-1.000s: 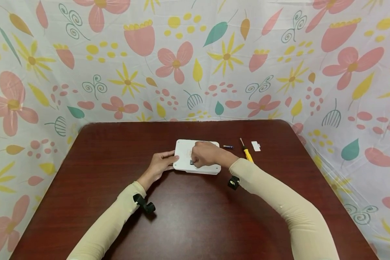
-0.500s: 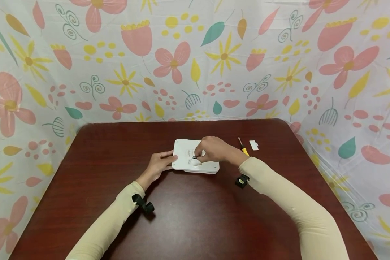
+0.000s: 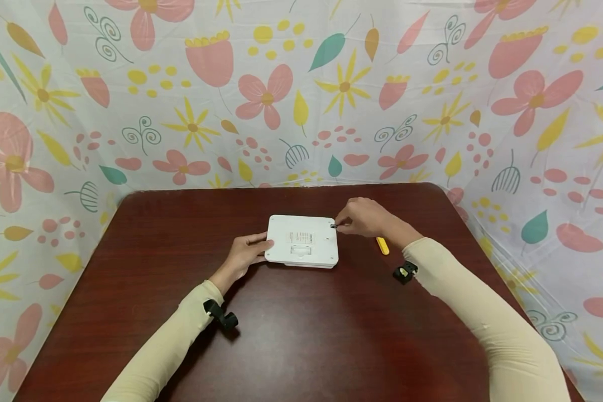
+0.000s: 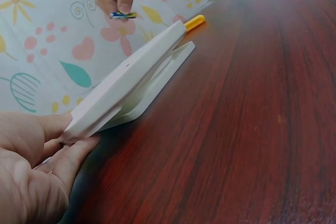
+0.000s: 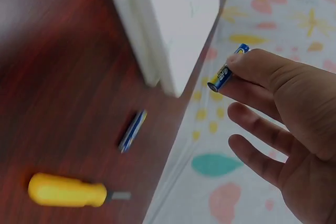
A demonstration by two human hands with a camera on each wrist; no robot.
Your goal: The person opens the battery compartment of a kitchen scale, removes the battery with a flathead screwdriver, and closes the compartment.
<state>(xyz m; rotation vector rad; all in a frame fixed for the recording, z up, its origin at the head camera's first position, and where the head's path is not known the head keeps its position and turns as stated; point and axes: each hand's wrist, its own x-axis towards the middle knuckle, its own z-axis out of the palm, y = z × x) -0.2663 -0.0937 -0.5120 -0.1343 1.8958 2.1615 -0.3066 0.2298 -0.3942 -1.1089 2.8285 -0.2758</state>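
A white kitchen scale (image 3: 278,231) lies bottom up, its label and battery compartment (image 3: 301,250) facing upward. The compartment looks bare of batteries. At the scale's left edge my left hand (image 3: 243,254) pinches it, thumb on top and fingers beneath, which shows in the left wrist view too. Above its far right corner my right hand (image 3: 365,216) holds a blue and yellow battery (image 5: 228,70) between thumb and forefinger; the other fingers are loosely bent. A second battery (image 5: 133,131) lies on the table beside the scale, hidden in the head view.
A screwdriver with a yellow handle (image 3: 383,245) lies right of the scale, its shaft hidden behind my right hand in the head view. The dark wood table (image 3: 291,329) meets a floral curtain (image 3: 181,111) at its far edge.
My right hand has lifted the battery away from the scale's compartment and moved right and back, now covering the small white cover and part of the screwdriver. My left hand keeps its place.
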